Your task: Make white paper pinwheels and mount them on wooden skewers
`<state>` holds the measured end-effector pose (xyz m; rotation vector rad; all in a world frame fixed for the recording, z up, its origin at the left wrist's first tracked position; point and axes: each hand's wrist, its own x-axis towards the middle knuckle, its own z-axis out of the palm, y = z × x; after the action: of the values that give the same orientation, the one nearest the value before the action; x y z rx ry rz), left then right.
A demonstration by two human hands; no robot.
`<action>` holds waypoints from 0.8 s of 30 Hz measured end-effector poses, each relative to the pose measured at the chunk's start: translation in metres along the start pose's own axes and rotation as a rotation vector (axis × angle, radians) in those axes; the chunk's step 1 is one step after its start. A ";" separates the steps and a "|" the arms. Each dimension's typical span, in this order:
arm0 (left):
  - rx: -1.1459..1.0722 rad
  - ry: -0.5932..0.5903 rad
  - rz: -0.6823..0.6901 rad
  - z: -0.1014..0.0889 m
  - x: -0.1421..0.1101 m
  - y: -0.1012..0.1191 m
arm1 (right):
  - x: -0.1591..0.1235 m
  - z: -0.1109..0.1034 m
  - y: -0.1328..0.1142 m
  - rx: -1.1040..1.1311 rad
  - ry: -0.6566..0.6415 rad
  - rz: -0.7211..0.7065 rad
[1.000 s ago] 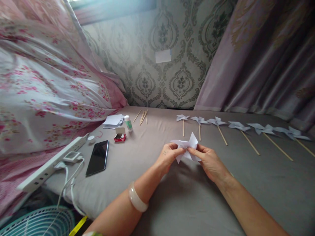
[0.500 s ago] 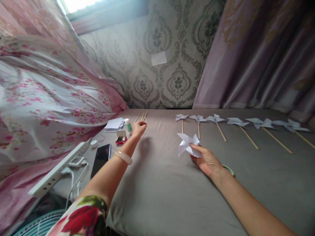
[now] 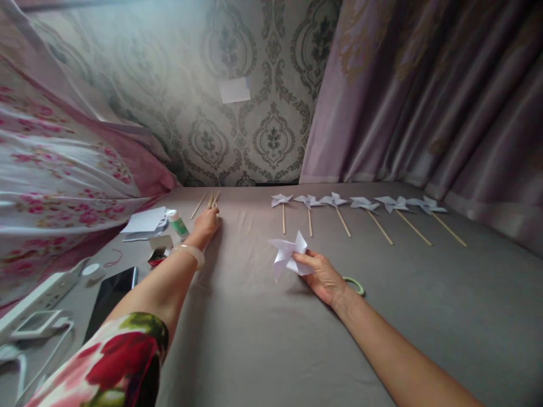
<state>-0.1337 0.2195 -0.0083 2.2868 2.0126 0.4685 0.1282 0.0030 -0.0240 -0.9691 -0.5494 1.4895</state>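
My right hand (image 3: 321, 274) pinches a white folded paper pinwheel head (image 3: 288, 253) just above the grey bed sheet (image 3: 263, 339). My left hand (image 3: 206, 221) is stretched out to the far left, its fingers closed on the near ends of a small bundle of thin wooden sticks (image 3: 209, 201) lying on the sheet. A pale bangle sits on my left wrist.
Several finished paper pinwheels on sticks (image 3: 335, 206) lie in a row at the back. A glue bottle (image 3: 177, 223), white paper sheets (image 3: 144, 221), a small red box (image 3: 158, 255), a black phone (image 3: 111, 294) and a white power strip (image 3: 38, 294) lie at the left. A green ring (image 3: 355, 285) rests behind my right wrist.
My left hand let go of the pinwheel head and reached left to the sticks. My right hand kept the pinwheel head. The view has swung to the right.
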 end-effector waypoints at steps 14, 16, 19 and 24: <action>0.263 -0.143 0.212 0.001 0.022 -0.001 | -0.001 0.001 -0.004 0.040 -0.007 0.035; 0.269 -0.144 0.237 0.001 0.022 -0.001 | 0.000 0.001 -0.004 0.037 -0.008 0.039; 0.277 -0.160 0.267 0.000 0.023 -0.001 | 0.000 0.001 -0.004 0.030 -0.017 0.035; 0.286 -0.190 0.343 0.000 0.017 0.003 | 0.000 0.002 -0.004 0.040 -0.018 0.038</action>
<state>-0.1289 0.2353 -0.0040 2.7393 1.6975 -0.0315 0.1291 0.0039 -0.0199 -0.9403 -0.5142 1.5390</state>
